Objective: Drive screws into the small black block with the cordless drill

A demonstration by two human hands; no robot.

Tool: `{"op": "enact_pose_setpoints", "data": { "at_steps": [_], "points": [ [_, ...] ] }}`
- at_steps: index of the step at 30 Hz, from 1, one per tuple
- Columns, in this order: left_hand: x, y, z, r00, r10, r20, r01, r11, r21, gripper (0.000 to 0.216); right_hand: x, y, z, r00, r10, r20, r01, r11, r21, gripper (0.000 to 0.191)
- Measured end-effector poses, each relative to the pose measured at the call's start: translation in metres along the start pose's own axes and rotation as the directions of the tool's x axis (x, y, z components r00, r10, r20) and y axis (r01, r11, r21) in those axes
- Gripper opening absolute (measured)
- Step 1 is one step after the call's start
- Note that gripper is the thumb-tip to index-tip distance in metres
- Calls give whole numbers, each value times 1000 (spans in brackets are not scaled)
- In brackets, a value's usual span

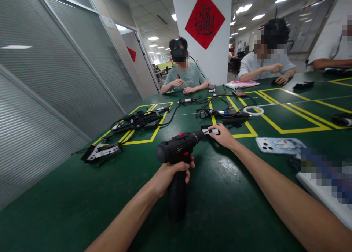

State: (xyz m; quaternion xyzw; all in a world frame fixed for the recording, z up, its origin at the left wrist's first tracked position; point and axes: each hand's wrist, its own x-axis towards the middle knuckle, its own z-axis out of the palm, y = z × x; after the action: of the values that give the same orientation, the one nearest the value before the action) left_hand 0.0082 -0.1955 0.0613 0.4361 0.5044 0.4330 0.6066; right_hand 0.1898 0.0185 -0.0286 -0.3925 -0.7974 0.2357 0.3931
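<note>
A green table [82, 204] spreads beneath everything, a heap of black cables [143, 121] on its left. The black drill [176, 147] stands upright near the middle, the left hand [171, 172] wrapped firmly around its grip. Ahead, the right hand's [224, 135] thumb and fingers pinch a small black-and-white piece [210, 131] at the drill's tip.

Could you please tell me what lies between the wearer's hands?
The head view shows the chuck of the drill between the left hand and right hand.
</note>
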Motion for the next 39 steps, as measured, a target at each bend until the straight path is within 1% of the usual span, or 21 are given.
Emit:
{"op": "enact_pose_setpoints", "data": {
  "at_steps": [14,22,29,35,39],
  "points": [
    [-3,0,2,1000,17,-10,-16,999,43,28,0,0,2,1000,23,-21,-22,999,23,24],
    [-7,7,4,1000,-9,4,9,994,109,31,0,-1,1,1000,25,-17,-25,999,27,24],
    [-7,9,1,1000,5,2,-5,987,161,20,0,0,0,1000,28,11,-29,998,62,30],
    [-9,17,3,1000,10,15,-13,981,193,17,0,-2,1,999,37,-14,-36,997,68,25],
    [-9,14,0,1000,-6,28,1,983,184,15,0,-2,2,999,32,-20,-31,999,36,24]
  ]
}}
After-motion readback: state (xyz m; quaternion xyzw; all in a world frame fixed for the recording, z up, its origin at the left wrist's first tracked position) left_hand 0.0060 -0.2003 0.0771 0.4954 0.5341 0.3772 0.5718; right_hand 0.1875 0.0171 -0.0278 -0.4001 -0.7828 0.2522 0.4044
